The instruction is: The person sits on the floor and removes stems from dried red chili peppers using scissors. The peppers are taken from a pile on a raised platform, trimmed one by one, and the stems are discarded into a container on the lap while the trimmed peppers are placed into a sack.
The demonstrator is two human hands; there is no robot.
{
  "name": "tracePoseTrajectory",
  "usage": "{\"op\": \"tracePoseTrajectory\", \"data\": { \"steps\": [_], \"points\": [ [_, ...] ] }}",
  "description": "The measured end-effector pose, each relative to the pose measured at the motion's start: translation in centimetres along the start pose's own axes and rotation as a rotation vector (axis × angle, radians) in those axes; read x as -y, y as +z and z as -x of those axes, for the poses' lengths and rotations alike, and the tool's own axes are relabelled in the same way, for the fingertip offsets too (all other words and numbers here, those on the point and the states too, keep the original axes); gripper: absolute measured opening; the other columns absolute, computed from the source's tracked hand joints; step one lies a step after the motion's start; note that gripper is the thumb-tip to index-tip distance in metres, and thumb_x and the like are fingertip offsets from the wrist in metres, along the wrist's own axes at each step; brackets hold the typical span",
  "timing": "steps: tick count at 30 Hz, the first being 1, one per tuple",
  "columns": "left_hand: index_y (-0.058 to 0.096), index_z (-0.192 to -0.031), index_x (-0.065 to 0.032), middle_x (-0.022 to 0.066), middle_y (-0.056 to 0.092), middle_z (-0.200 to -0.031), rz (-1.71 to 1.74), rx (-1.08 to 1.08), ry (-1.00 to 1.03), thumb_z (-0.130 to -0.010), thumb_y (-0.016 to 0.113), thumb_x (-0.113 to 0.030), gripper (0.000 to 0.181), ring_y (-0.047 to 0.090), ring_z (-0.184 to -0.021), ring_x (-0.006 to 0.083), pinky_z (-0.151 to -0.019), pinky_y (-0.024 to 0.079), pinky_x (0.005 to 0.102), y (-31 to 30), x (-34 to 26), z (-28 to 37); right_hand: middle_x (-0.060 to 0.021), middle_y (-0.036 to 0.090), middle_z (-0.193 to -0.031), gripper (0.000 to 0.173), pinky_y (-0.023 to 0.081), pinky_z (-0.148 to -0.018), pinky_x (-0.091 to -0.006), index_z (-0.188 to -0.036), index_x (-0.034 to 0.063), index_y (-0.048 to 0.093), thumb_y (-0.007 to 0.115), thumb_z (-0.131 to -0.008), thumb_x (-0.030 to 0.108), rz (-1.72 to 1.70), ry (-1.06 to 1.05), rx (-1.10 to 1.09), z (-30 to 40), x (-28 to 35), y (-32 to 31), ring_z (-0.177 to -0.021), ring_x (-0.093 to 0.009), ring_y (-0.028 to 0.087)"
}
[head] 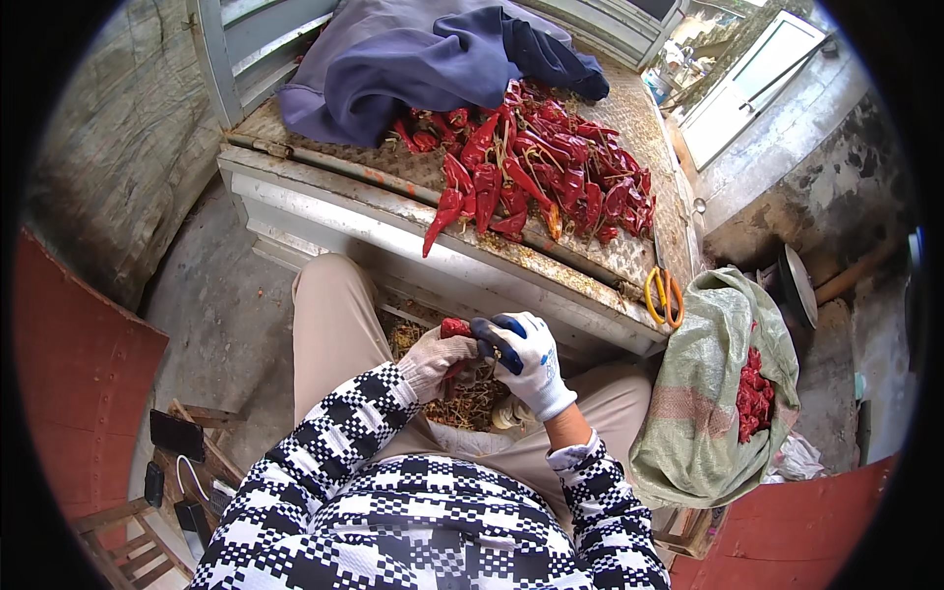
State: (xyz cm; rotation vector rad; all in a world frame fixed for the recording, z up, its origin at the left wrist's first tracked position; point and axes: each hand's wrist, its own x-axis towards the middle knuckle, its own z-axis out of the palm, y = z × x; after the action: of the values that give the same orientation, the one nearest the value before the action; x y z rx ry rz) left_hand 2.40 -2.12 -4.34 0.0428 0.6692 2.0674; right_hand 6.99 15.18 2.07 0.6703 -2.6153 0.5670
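Observation:
My left hand, in a beige knit glove, is closed around a dried red chili pepper above my lap. Against it, my right hand, in a white glove with dark blue coated fingers, has its fingers bent at the pepper's stem end; what lies between those fingers is too small to tell. Ahead, a heap of dried red chili peppers rests on the rusty metal bed, partly under a blue-purple cloth. Scissors with orange and yellow handles lie at the bed's right front corner. Chili stems and debris lie below my hands.
To the right stands a green woven sack, with red chili peppers showing in its opening. The metal edge of the bed runs just beyond my knees. A wooden chair frame and a black device are at lower left.

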Motion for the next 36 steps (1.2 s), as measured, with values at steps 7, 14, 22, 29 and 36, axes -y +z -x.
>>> {"op": "tracePoseTrajectory", "data": {
  "steps": [7,14,22,29,36],
  "points": [
    [0.058,-0.095,-0.0070,0.0026,0.056,-0.069,-0.091,-0.060,0.044,-0.085,0.069,-0.011,0.015,0.050,-0.054,0.0109,-0.047,0.042,0.0241,1.8,0.0,0.8,-0.0135,0.063,-0.088,0.029,0.048,-0.076,-0.0415,-0.095,0.0056,0.064,0.064,-0.066,0.004,-0.117,0.152,-0.169,0.5,0.7,1.8,-0.082,-0.035,0.059],
    [0.055,-0.102,-0.0076,0.0036,0.058,-0.072,-0.058,-0.107,0.087,-0.083,0.069,-0.008,0.023,0.051,-0.054,0.0122,-0.048,0.044,0.0276,1.2,1.0,0.4,-0.0093,0.068,-0.087,0.017,0.050,-0.074,-0.0298,-0.096,-0.0010,0.064,0.062,-0.087,0.013,-0.813,0.677,-0.233,1.6,1.2,3.4,-0.079,-0.015,0.062],
    [0.055,-0.100,-0.0047,0.0067,0.059,-0.081,0.020,0.062,0.048,-0.084,0.065,-0.005,0.019,0.056,-0.061,0.0161,-0.058,0.055,0.0339,0.1,0.2,0.2,-0.0041,0.069,-0.089,0.025,0.045,-0.053,-0.0211,-0.100,0.0047,0.064,0.059,-0.095,0.028,-1.398,1.016,-0.317,2.2,-0.6,3.0,-0.067,-0.009,0.060],
    [0.055,-0.101,-0.0052,0.0104,0.063,-0.088,0.043,0.022,0.082,-0.087,0.062,-0.005,0.016,0.064,-0.072,0.0209,-0.066,0.058,0.0343,1.1,-0.2,0.8,-0.0155,0.069,-0.087,0.033,0.053,-0.073,-0.0408,-0.104,0.0090,0.061,0.070,-0.080,0.031,0.258,0.734,0.248,2.5,-2.2,-1.4,-0.082,-0.034,0.067],
    [0.054,-0.105,-0.0049,0.0144,0.066,-0.094,-0.115,-0.012,0.105,-0.086,0.062,-0.004,0.020,0.068,-0.072,0.0219,-0.062,0.057,0.0326,0.9,0.3,0.3,-0.0154,0.068,-0.087,0.032,0.051,-0.074,-0.0430,-0.102,0.0079,0.059,0.070,-0.075,0.021,0.302,0.571,0.396,0.4,0.5,0.4,-0.083,-0.035,0.065]
  ]
}}
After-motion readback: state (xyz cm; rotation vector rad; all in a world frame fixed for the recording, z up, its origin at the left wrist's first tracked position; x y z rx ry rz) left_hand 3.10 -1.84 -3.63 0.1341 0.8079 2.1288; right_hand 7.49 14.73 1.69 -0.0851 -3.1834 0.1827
